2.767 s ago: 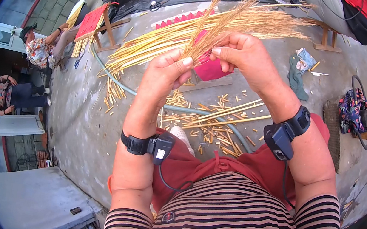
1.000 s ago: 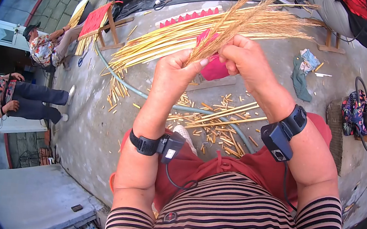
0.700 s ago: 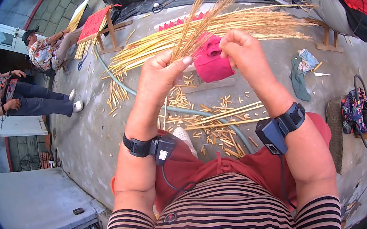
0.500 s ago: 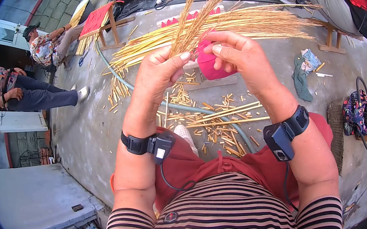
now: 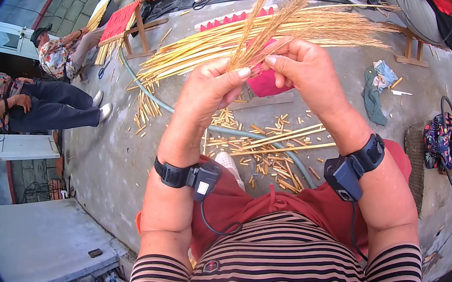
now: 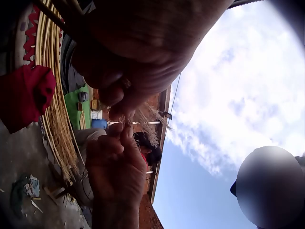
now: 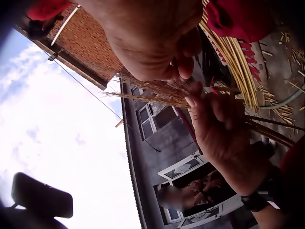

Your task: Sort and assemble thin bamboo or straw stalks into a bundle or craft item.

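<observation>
Feathery tan plumes rise from between the thumb and fingers of the left hand, which grips them near their base. Close on the other side, the right hand has thumb and index finger pinched at the plume strands. In the left wrist view, the fingertips of the right hand meet the strands just under the left hand. The right wrist view has the plumes spreading out from the left hand, with the right hand above.
Long yellow stalks lie beyond the hands, beside a crimson cloth item. Cut stalk pieces and a hose are on the floor. A red-topped wooden stand, a patterned bag and other people surround the area.
The plumes and left hand have shifted right since half a second ago, and the right hand's extended fingers have drawn in to a pinch. The person at the left has moved a little.
</observation>
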Action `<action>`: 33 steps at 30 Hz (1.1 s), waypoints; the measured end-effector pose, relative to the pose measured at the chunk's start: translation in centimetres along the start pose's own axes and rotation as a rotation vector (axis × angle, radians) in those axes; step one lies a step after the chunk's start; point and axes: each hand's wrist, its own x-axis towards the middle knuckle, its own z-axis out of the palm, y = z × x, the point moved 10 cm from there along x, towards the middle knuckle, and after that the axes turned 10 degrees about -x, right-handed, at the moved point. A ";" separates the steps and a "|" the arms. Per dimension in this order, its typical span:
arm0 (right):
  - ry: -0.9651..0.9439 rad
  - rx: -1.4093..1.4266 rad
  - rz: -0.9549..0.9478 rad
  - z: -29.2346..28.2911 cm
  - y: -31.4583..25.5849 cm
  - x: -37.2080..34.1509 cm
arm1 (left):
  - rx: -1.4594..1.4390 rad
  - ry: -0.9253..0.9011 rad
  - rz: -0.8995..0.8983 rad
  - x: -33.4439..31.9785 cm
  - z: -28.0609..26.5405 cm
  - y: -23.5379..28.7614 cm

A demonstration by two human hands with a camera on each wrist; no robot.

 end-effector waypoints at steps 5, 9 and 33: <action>-0.009 0.016 0.011 0.0 -0.3 -0.3 | -0.031 -0.018 -0.008 0.1 0.0 -0.2; 0.007 -0.011 0.006 0.0 -0.2 -0.3 | -0.026 -0.028 -0.015 0.2 -0.2 -0.5; 0.133 -0.292 0.067 -2.4 1.2 0.4 | 0.127 -0.034 -0.006 0.5 0.8 -0.8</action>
